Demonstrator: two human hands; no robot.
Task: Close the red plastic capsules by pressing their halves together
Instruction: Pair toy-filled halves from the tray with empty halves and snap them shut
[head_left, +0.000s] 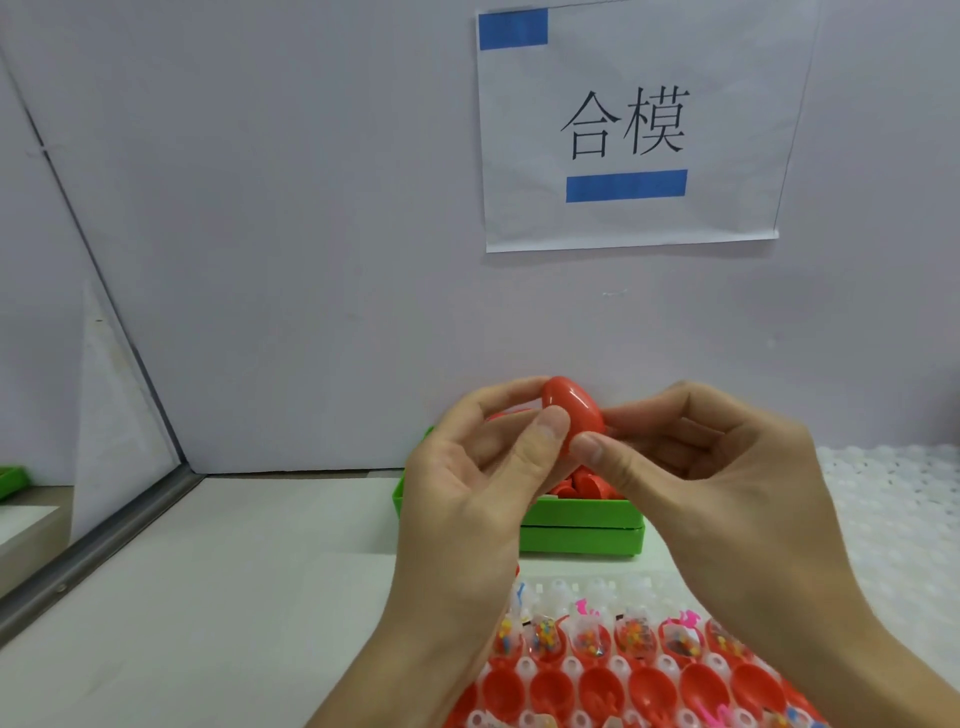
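Mid-frame, the left hand (467, 467) and right hand (727, 467) both pinch one red capsule (571, 410) between thumb and fingers, above a green bin (582, 535) of red halves. A tray (623, 686) of open capsule halves sits at lower right.

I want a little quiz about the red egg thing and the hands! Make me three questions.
1. True or false: both hands hold the red capsule.
2. What colour is the bin behind the hands? A) blue B) green C) yellow
3. Fill in: the tray near the bottom holds open red ____.

Key
1. True: the left hand and the right hand both pinch it with thumb and fingers.
2. B, green; it holds more red pieces.
3. Halves, some with small colourful bits inside.
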